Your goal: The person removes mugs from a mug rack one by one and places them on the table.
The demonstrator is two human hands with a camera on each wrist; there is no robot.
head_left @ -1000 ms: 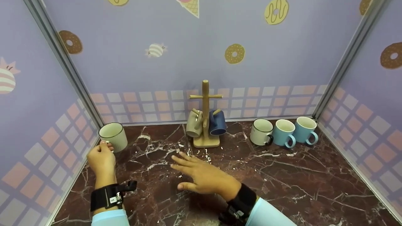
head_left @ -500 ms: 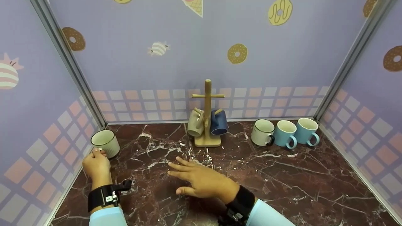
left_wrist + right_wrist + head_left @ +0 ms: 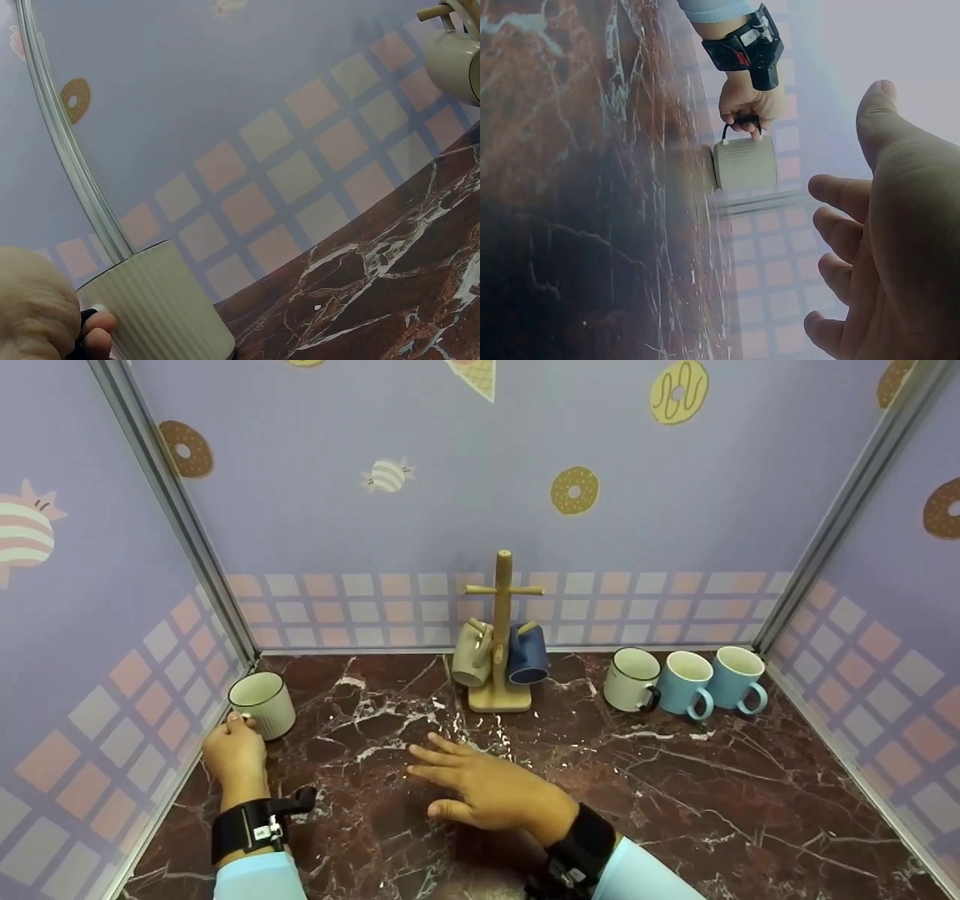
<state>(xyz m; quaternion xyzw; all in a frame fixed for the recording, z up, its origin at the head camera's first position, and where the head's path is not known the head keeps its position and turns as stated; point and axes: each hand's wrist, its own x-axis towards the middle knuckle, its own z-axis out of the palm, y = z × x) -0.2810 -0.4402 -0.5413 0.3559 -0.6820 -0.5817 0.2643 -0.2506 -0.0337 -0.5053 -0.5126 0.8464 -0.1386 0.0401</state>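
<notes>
At the table's left side, my left hand grips the black handle of a white ribbed mug with a dark rim. The mug is upright, its base right at the tabletop in the right wrist view. My right hand hovers over the middle of the table, fingers spread and holding nothing. Behind it stands a wooden mug tree. A beige mug hangs from its lower left peg and a dark blue mug from the lower right one, both mouth downward.
On the right, a white mug with a black handle stands in a row with two light blue mugs, one nearer and one at the end. Patterned walls enclose the dark marbled table at the back and sides.
My left hand has brought the mug down and slightly left, towards me, mostly in the first half second. My right hand stays nearly where it was. The head view has shifted a little.
</notes>
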